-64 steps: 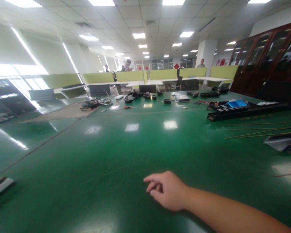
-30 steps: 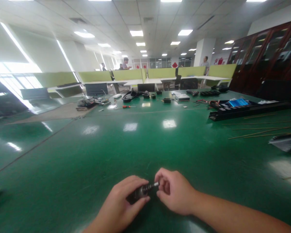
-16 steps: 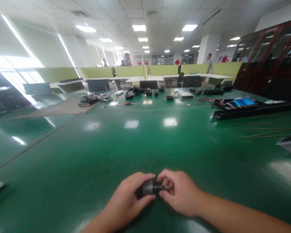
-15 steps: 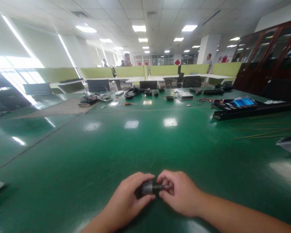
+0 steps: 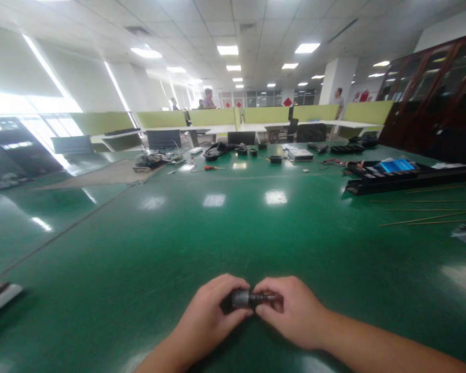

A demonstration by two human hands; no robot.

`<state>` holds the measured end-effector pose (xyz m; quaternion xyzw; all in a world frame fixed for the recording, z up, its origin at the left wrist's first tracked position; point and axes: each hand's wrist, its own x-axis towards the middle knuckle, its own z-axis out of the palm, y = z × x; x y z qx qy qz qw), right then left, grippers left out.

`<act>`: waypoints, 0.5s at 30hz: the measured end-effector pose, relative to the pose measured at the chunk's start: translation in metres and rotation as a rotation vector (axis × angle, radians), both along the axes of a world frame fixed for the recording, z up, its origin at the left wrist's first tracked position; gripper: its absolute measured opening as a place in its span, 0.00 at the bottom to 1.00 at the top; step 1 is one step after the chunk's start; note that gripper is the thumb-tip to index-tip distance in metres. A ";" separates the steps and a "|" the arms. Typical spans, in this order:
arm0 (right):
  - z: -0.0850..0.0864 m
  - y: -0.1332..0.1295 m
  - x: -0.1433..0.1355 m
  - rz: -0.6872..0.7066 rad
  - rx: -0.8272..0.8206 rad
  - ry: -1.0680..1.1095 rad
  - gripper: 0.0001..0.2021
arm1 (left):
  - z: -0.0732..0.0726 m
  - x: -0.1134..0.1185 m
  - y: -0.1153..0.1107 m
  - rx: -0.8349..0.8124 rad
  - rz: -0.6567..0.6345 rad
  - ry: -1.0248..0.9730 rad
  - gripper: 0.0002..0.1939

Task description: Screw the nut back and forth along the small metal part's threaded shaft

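Note:
A dark grey cylindrical metal part (image 5: pixel 241 299) with a thinner, ribbed shaft on its right lies sideways between my hands, near the front of the green table (image 5: pixel 233 243). My left hand (image 5: pixel 207 305) is closed around the thick cylinder, thumb below and fingers above. On the shaft side, my right hand (image 5: pixel 299 311) has its thumb and fingers curled about the thin end. Part of the shaft tip is hidden by those fingers. Whether the ribs are a thread or a spring is too blurred to tell.
Toward the far edge lie a red-handled screwdriver (image 5: pixel 213 168), a white box (image 5: pixel 300 155) and several small black trays. At right are a long black channel (image 5: pixel 407 178) and thin brass-coloured rods (image 5: pixel 427 210). A white-edged object (image 5: pixel 2 300) sits at left. People stand beyond the partitions.
The view has tilted and turned slightly, shifting the scene right and down. My right hand's fingers sit a little closer to the cylinder and my left hand. Both hands keep their hold.

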<state>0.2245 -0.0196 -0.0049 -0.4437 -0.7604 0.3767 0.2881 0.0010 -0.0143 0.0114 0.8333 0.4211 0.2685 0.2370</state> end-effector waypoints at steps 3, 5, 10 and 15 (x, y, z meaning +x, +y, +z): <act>0.001 0.000 0.000 0.005 0.009 0.009 0.08 | 0.000 0.001 0.000 0.007 0.005 -0.014 0.12; 0.001 0.001 0.000 0.008 0.004 0.015 0.08 | -0.001 0.001 -0.001 0.018 0.008 -0.037 0.12; 0.001 0.002 -0.002 -0.007 0.005 0.011 0.07 | -0.004 0.001 -0.002 0.032 0.011 -0.072 0.12; 0.000 0.003 -0.001 -0.011 0.013 -0.006 0.07 | -0.005 0.003 -0.003 0.024 0.045 -0.066 0.12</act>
